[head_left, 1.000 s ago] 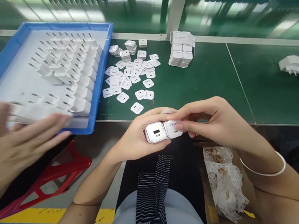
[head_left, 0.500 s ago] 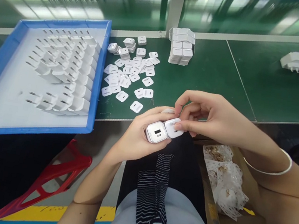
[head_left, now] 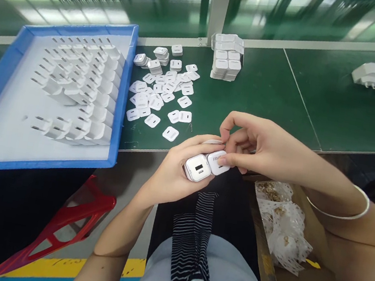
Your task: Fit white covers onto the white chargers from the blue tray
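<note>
Your left hand (head_left: pixel 175 174) is curled around a white charger body (head_left: pixel 198 168), port face up, just off the near edge of the green bench (head_left: pixel 267 105). Your right hand (head_left: pixel 261 147) pinches a small white label piece (head_left: pixel 218 161) against the charger's right side (fingertips closed on it). Loose labels (head_left: pixel 161 91) lie scattered on the bench beside the blue tray (head_left: pixel 122 101) of chargers.

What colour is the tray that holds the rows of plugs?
Blue, with a white inside; the tray shows clearly in the head view.
</note>
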Motion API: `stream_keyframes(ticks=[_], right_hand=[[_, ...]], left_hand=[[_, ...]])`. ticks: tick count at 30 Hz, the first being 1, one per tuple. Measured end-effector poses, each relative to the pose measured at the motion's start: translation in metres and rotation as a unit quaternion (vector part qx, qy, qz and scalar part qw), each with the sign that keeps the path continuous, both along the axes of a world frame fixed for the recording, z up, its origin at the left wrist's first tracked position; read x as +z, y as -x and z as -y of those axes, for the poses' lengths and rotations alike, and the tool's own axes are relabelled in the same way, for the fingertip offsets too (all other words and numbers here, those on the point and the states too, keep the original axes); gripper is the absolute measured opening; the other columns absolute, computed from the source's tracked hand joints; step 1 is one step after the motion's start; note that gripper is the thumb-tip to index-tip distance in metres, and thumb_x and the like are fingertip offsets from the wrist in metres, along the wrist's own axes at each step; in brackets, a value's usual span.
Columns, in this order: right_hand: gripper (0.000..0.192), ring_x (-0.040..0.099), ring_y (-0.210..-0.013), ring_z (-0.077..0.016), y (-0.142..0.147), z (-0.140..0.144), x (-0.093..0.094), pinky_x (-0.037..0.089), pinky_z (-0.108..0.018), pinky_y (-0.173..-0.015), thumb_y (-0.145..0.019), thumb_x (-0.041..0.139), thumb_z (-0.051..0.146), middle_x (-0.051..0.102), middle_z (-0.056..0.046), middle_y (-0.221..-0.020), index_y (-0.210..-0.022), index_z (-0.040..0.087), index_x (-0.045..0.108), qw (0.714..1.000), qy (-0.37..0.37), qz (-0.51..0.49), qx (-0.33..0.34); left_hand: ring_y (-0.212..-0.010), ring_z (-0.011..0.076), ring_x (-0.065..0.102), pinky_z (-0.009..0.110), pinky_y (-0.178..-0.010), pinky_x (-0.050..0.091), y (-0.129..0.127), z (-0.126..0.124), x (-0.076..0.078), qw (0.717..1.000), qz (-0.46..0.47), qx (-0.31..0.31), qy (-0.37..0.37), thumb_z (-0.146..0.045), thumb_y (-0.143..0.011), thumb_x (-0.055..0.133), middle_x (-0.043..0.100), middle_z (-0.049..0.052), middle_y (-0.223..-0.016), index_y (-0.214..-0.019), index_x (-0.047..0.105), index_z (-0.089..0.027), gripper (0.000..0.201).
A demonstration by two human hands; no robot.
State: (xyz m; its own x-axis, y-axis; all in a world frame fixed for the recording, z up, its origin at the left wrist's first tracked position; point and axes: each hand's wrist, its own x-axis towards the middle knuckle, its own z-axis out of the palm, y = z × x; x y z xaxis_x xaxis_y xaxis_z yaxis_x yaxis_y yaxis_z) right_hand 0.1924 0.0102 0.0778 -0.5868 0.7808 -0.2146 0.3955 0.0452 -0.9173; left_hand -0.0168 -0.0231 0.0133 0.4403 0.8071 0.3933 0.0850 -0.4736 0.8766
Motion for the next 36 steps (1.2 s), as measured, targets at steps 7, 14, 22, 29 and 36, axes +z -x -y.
stream_keyframes(ticks=[7, 14, 22, 29, 36], right_hand=[[0.030, 0.057, -0.046, -0.0084, -0.001, 0.001, -0.001, 0.044, -0.018, -0.043, -0.085, 0.072, 0.020, 0.058, 0.010, -0.058, -0.097, 0.024, 0.045, 0.999, 0.042, 0.000, 0.004], [0.033, 0.059, -0.056, -0.0073, -0.002, 0.007, -0.009, 0.048, -0.017, -0.050, -0.089, 0.075, 0.031, 0.061, 0.007, -0.070, -0.104, 0.023, 0.047, 0.988, 0.099, -0.122, 0.006], [0.035, 0.053, -0.049, -0.0065, 0.003, 0.008, -0.015, 0.045, -0.016, -0.045, -0.088, 0.076, 0.036, 0.059, 0.008, -0.062, -0.100, 0.023, 0.046, 0.980, 0.115, -0.160, -0.023], [0.033, 0.055, -0.049, -0.0067, 0.003, 0.012, -0.019, 0.045, -0.016, -0.046, -0.091, 0.073, 0.035, 0.058, 0.008, -0.062, -0.101, 0.023, 0.045, 0.980, 0.110, -0.163, -0.033], [0.034, 0.055, -0.057, -0.0079, 0.005, 0.020, -0.035, 0.047, -0.019, -0.055, -0.091, 0.074, 0.030, 0.061, 0.007, -0.067, -0.112, 0.023, 0.049, 0.953, 0.130, -0.257, -0.095]], left_hand=[[-0.120, 0.0236, 0.067, 0.038, -0.105, 0.055, 0.000, 0.001, -0.002, 1.000, 0.005, 0.002, -0.028, -0.005, -0.076, 0.076, 0.068, 0.012, -0.130, -0.124, 0.069, -0.020, 0.051], [-0.121, 0.0265, 0.067, 0.042, -0.105, 0.055, 0.003, -0.001, -0.007, 0.997, 0.041, 0.008, -0.066, -0.007, -0.075, 0.076, 0.068, 0.013, -0.131, -0.125, 0.069, -0.021, 0.053], [-0.119, 0.0269, 0.067, 0.043, -0.102, 0.057, 0.004, 0.000, -0.007, 0.996, 0.026, 0.027, -0.078, -0.010, -0.076, 0.076, 0.070, 0.011, -0.129, -0.123, 0.070, -0.024, 0.050], [-0.121, 0.0266, 0.066, 0.042, -0.103, 0.056, 0.001, 0.003, -0.008, 0.997, 0.031, 0.041, -0.057, -0.007, -0.075, 0.077, 0.070, 0.010, -0.129, -0.126, 0.069, -0.024, 0.054], [-0.126, 0.0297, 0.063, 0.050, -0.108, 0.052, 0.002, 0.000, -0.007, 0.995, 0.075, 0.035, -0.055, -0.013, -0.076, 0.080, 0.070, 0.009, -0.129, -0.129, 0.068, -0.028, 0.056]])
